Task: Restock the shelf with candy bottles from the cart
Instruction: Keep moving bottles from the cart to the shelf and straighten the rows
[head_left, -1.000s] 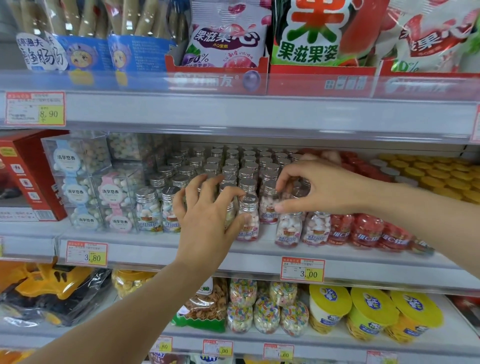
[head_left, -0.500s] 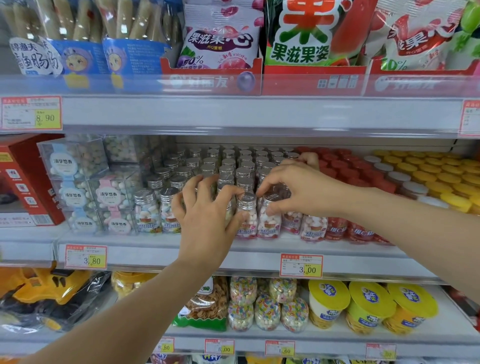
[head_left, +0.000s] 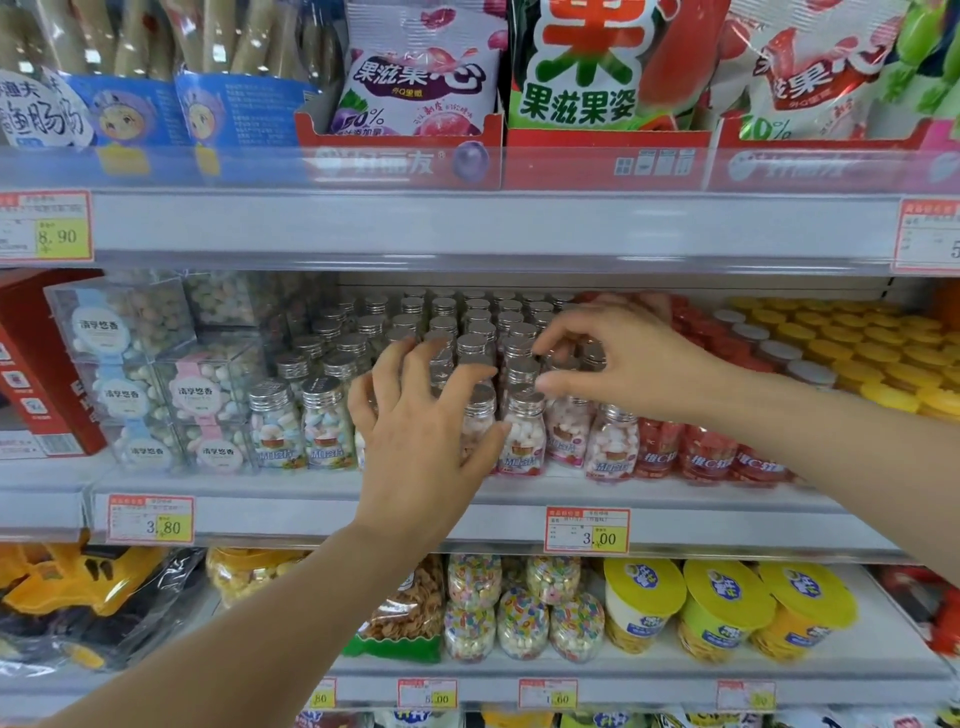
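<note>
- The placing step is judged to be in hand: the candy bottles (head_left: 470, 325) (silver-capped, packed in tight rows) are already standing on the middle shelf (head_left: 322, 491), and the near rows are being closed up and squared.
- The left hand (head_left: 423, 441) is laid against the near bottles with its fingers spread and almost straight. Their caps are pressed by the fingertips, and the thumb is set beside one front bottle (head_left: 525, 436). Nothing is seen to be gripped by it.
- The right hand (head_left: 639, 364) is curled just to the right, with thumb and fingertips closed on silver caps behind the front row. Whether one cap or two is pinched cannot be told.
- The bottles are bounded by clear cube boxes (head_left: 156, 384) on the left and red-capped bottles (head_left: 706, 457) on the right, touching or nearly so.
- The cart is not in view.
- The next move is judged to call for a gentle release, so that the narrow bottles are not toppled, and then for more stock to be fetched from the cart if any is left.
</note>
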